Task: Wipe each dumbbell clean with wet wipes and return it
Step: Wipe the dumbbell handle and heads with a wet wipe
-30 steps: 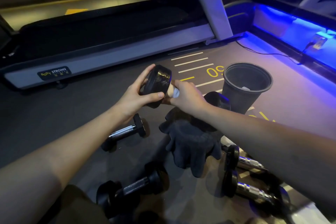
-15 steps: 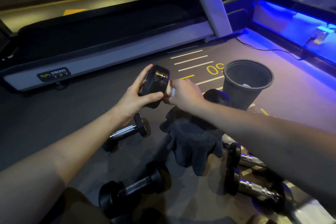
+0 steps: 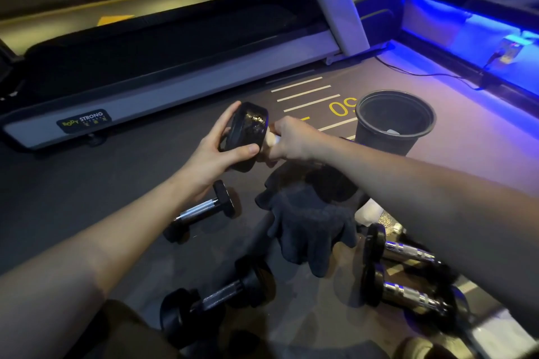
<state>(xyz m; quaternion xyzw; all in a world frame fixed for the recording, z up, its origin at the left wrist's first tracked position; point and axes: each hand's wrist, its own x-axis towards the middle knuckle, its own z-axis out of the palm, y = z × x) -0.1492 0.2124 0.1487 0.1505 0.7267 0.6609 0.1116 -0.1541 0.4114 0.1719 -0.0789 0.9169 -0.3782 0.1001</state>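
The held dumbbell [image 3: 248, 137] is lifted off the floor [image 3: 73, 198], level between both hands. The left hand [image 3: 217, 151] cups its near black head, with the fingers [image 3: 226, 118] spread around the far side of the head and the thumb pressed on the near rim. The right hand [image 3: 291, 138] grips the handle just right of that head, its fingers curled round a pale wet wipe [image 3: 272, 140] that peeks out at the thumb side; the other head is hidden behind the right forearm. Directly below the fingers lies a dark cloth [image 3: 309, 224]. Below the left hand lies a small dumbbell [image 3: 204, 208]; nearer the body lies another dumbbell [image 3: 218, 300]. Under the right forearm lie two chrome-handled dumbbells [image 3: 405, 274] side by side. A black bin [image 3: 388, 140] stands just right of the right hand, a treadmill [image 3: 175, 87] beyond both hands.
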